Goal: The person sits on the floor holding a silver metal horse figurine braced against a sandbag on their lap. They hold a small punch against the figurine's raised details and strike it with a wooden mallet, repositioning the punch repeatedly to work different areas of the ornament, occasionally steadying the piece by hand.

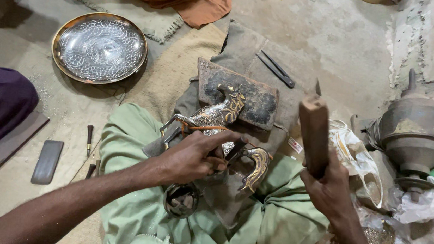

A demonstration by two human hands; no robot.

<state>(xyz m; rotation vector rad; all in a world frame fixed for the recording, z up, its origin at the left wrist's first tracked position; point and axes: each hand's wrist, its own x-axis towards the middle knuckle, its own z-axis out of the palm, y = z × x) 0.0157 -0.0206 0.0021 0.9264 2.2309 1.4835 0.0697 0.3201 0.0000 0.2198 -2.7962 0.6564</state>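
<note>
dusty concrete floor (pixel 309 25) | left hand (pixel 193 156) clamps thin dark chisel (pixel 235 149) on silver-gold metal horse figurine (pixel 217 118) | right hand (pixel 334 192) grips raised wooden mallet (pixel 314 133)

My left hand (pixel 193 156) is out in front, palm down, fingers curled tight in a pinch, thumb tucked under. Left forearm runs in bare from the lower left. My right hand (pixel 328 192) is raised on the right, closed in a fist, knuckles toward me, wrist bent upward.
</note>
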